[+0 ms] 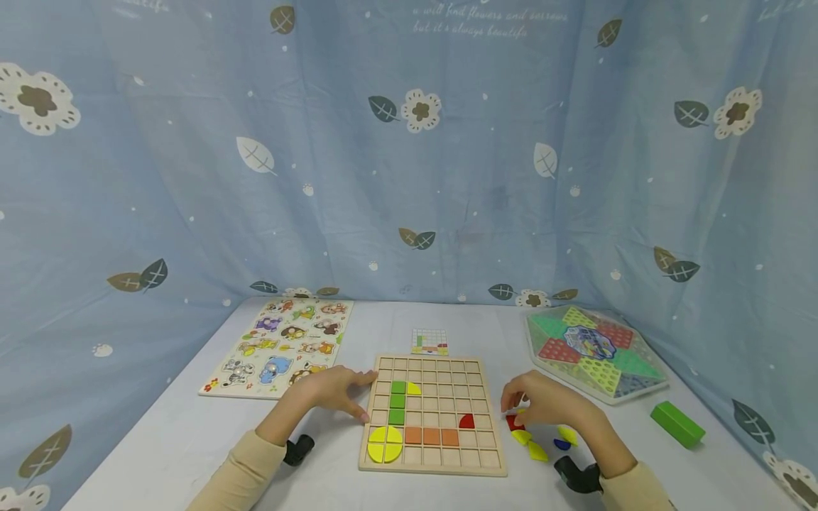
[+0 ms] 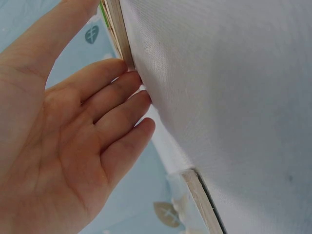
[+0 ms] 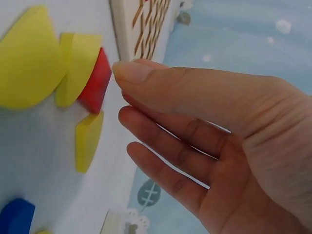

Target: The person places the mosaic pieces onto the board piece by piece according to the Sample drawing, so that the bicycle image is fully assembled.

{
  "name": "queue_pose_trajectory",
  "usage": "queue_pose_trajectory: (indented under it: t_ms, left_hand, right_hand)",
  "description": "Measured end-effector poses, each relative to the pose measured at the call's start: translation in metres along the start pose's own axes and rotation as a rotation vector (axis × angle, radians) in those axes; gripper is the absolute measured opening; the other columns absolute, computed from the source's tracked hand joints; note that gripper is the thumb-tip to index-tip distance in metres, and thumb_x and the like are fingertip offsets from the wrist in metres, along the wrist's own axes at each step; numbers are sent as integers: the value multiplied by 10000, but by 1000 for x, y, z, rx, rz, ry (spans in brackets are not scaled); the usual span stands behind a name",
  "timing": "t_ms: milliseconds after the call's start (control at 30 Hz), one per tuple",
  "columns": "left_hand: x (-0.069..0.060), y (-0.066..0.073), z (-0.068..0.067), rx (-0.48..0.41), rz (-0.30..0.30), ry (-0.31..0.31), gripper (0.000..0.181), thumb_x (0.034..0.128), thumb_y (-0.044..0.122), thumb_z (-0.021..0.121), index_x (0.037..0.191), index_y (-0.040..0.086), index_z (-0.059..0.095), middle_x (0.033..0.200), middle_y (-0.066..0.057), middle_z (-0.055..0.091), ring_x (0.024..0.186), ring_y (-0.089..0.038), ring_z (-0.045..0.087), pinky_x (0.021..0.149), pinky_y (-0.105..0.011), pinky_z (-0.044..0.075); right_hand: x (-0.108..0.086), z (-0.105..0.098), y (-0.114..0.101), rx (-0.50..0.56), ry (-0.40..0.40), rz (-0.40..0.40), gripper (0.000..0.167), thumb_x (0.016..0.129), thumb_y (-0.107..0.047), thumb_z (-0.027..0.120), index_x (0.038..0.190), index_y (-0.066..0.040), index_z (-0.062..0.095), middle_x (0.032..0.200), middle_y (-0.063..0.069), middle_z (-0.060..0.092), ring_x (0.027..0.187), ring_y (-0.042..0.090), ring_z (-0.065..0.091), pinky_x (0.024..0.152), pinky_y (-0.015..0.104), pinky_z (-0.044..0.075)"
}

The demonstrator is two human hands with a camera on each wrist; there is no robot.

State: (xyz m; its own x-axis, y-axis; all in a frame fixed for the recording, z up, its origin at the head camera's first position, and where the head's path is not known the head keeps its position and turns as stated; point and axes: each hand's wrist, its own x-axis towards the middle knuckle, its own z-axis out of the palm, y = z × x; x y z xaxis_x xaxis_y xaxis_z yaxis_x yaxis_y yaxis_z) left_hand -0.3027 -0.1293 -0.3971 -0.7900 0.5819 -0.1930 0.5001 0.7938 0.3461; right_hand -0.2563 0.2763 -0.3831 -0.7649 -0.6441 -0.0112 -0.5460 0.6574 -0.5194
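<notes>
A wooden grid board (image 1: 441,399) lies on the white table. On it sit three green squares (image 1: 397,401), a yellow quarter-circle (image 1: 414,389), a yellow circle of several pieces (image 1: 377,453), three orange squares (image 1: 432,436) and a red quarter-circle (image 1: 467,421). My left hand (image 1: 327,389) rests at the board's left edge, its fingers extended in the left wrist view. Right of the board, my right hand (image 1: 543,401) hovers by a loose red piece (image 3: 99,83), thumb near the index finger, nothing visible between them. Yellow pieces (image 3: 29,58) and a blue piece (image 3: 17,217) lie close by.
A small pattern card (image 1: 430,341) lies behind the board. An animal puzzle board (image 1: 294,330) is at the back left. On the right are a hexagonal checkers box (image 1: 591,348) and a green block (image 1: 677,424). A patterned blue curtain (image 1: 473,177) hangs behind the table.
</notes>
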Motion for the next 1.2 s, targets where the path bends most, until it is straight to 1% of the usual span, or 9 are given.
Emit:
queue_pose_trajectory:
  t_ms: [100,233,433,600,833,1067,1200]
  left_hand:
    - [-1,0,0,-2,-1,2,846,728,461,800,1451,175,465,1427,-105,496,1317,-320,439,1042,-489,402]
    - [-1,0,0,-5,6,2,841,732,456,801,1449,172,467,1429,-102,493,1318,-316,439,1042,-485,404]
    - [0,-1,0,-10,12,5,844,731,452,803,1449,161,467,1429,-108,492,1318,-323,437,1043,-488,402]
    - [1,-2,0,-9,21,9,850,732,456,803,1449,150,465,1432,-98,490,1316,-330,437,1040,-494,404]
    - [0,0,-1,-10,13,3,847,737,451,801,1454,161,457,1435,-108,484,1319,-334,432,1048,-492,396]
    - [-1,1,-1,-7,13,4,843,737,448,802,1452,158,461,1426,-117,493,1319,-332,433,1050,-490,393]
    - [0,-1,-1,2,19,4,850,740,460,796,1453,147,457,1429,-113,490,1319,-332,433,1046,-493,397]
  right_hand:
    - [-1,0,4,1,-6,-4,189,756,-7,793,845,-146,700,830,-79,663,802,115,612,734,342,559]
    - [-2,1,9,-6,-14,16,204,743,-25,809,836,-162,690,813,-90,650,788,90,594,730,316,551]
    - [-2,3,11,-11,-18,25,201,745,-36,807,839,-166,686,807,-94,647,789,92,596,737,305,550]
    - [-1,5,10,-8,-9,47,198,741,-43,809,851,-158,691,811,-90,646,791,110,591,729,298,547]
    - [0,5,11,-13,0,48,211,738,-76,823,864,-160,676,812,-88,636,787,112,587,717,291,545]
    - [2,4,12,-16,33,54,211,754,-102,813,886,-165,661,816,-90,624,777,122,590,721,337,552]
    - [4,3,10,-19,51,32,203,768,-100,799,908,-167,668,835,-99,628,794,124,604,738,351,556]
